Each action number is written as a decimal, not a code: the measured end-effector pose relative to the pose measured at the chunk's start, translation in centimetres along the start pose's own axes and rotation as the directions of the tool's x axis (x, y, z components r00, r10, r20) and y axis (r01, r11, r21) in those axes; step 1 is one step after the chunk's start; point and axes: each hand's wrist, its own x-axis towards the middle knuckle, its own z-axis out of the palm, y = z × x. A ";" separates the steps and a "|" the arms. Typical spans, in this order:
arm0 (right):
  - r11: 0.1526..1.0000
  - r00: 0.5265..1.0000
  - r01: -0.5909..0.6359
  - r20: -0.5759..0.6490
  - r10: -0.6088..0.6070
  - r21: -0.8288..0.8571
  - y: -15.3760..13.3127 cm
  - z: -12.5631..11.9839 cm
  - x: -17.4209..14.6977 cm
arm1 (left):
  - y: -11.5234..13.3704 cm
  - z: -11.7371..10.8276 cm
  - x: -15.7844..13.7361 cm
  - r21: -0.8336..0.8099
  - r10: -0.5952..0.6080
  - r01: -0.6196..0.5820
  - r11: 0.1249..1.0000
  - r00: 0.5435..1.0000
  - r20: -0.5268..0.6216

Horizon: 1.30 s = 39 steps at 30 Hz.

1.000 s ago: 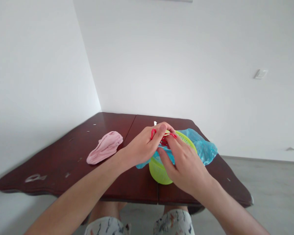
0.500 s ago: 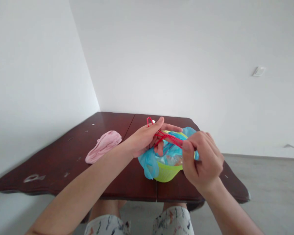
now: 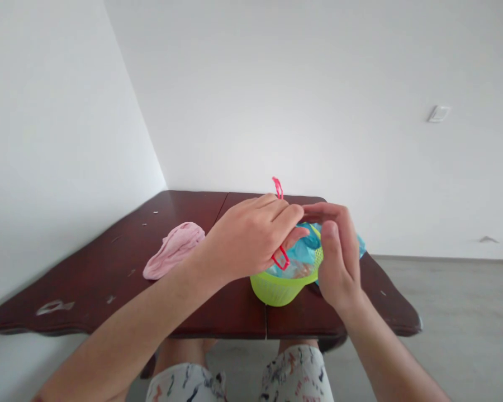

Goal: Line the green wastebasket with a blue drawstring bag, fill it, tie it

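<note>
Above a lime-green basket [image 3: 276, 290], my left hand [image 3: 251, 237] is closed around a red string [image 3: 281, 261]. One loop of the string pokes out below the fingers and another sticks up behind the knuckles. My right hand [image 3: 341, 257] faces it, fingers stretched toward the left fingertips and thumb raised, with nothing visible in it. Whether the fingertips of both hands touch is hard to tell. Inside the basket lies crumpled blue plastic [image 3: 304, 251], with clear plastic around something orange-brown. More blue plastic shows behind my right hand.
A bundled pink cloth [image 3: 176, 250] lies on the dark wooden table [image 3: 218, 312], left of the basket. White walls [image 3: 251, 100] border the table on the left and behind. My knees are under its front edge.
My left hand has turned from palm-up to back-up and closed over the red string. My right hand has let go of the strands. The blue plastic has shifted off the basket's left side.
</note>
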 end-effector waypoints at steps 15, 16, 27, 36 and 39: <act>0.996 0.986 -0.053 0.151 0.064 -0.072 5.8 -0.1 3.4 | 0.2 3.4 -2.0 -0.670 0.167 -0.160 0.725 0.984 -0.054; 0.977 0.989 -0.002 0.141 0.033 -0.214 7.0 -0.6 4.0 | 0.4 3.5 -2.5 -0.718 0.141 -0.128 0.684 0.989 -0.042; 0.876 0.853 -0.391 0.246 0.460 -0.283 11.4 -2.6 5.7 | -1.4 3.5 -4.4 -0.290 -0.434 0.460 0.839 0.888 0.154; 0.923 0.715 -0.364 0.598 0.361 -0.123 5.1 -0.1 2.8 | -3.5 6.0 -4.0 0.023 -0.259 0.258 0.966 0.960 0.110; 0.976 0.704 -0.209 0.683 0.193 -0.060 6.1 1.2 2.6 | -2.8 5.9 -3.8 -0.020 -0.026 0.028 0.999 0.996 0.089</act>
